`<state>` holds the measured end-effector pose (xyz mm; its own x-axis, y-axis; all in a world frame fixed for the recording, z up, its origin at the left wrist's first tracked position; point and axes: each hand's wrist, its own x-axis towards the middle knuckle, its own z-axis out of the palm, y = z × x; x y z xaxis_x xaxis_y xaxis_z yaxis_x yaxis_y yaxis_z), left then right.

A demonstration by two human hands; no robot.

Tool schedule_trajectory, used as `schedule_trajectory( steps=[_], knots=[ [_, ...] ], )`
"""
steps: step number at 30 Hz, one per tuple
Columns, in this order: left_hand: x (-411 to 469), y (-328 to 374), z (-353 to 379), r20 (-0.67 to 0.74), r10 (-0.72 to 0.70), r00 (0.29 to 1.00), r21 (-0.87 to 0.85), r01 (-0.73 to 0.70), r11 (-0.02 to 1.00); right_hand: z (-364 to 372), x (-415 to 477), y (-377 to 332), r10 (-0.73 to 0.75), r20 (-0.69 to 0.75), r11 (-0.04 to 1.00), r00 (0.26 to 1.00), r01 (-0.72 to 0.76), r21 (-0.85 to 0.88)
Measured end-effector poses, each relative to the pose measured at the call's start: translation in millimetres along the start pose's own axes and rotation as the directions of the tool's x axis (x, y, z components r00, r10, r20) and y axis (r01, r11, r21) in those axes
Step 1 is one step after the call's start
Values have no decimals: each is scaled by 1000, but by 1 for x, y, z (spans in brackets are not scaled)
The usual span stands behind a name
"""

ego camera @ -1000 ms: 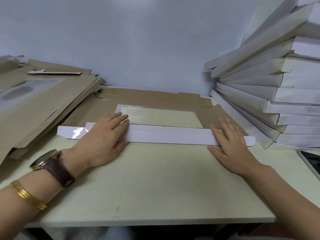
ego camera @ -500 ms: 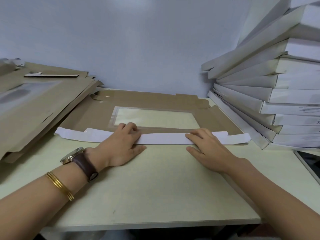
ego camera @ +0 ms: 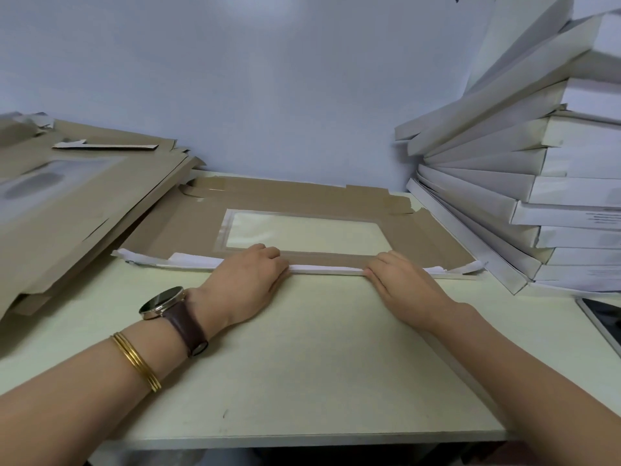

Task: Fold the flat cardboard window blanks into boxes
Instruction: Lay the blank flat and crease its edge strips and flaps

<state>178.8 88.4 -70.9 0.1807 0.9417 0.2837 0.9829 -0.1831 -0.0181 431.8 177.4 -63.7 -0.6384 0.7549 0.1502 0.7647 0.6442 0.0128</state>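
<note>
A flat brown cardboard blank (ego camera: 188, 227) with a clear plastic window (ego camera: 305, 233) lies on the pale table, brown side up. Its near flap (ego camera: 326, 270) is white on the outside and stands turned up along the near edge. My left hand (ego camera: 248, 280) grips this flap left of centre, fingers curled over its top. My right hand (ego camera: 400, 280) grips the same flap right of centre in the same way. Between the two hands the flap's white edge shows as a thin strip.
A sloping pile of flat brown blanks (ego camera: 67, 203) fills the left side. Several folded white boxes (ego camera: 524, 183) are stacked at the right, leaning on the wall. A dark tablet or phone (ego camera: 605, 317) lies at the right edge. The table's front edge (ego camera: 302, 440) is near me.
The near flap lay folded flat over the blank under my flat hands; it has been raised upright. Both hands moved inward toward the centre and curled round the flap.
</note>
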Motion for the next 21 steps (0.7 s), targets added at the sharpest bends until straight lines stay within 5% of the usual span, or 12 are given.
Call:
schedule_trajectory(
  steps=[12, 21],
  knots=[
    [11, 9, 0, 71, -132, 989, -93, 138, 986, 5, 8, -21, 68, -73, 997, 995, -70, -39],
    [18, 18, 24, -70, -89, 994, 29, 91, 995, 25, 29, -68, -96, -141, 993, 985, 104, 54]
  ],
)
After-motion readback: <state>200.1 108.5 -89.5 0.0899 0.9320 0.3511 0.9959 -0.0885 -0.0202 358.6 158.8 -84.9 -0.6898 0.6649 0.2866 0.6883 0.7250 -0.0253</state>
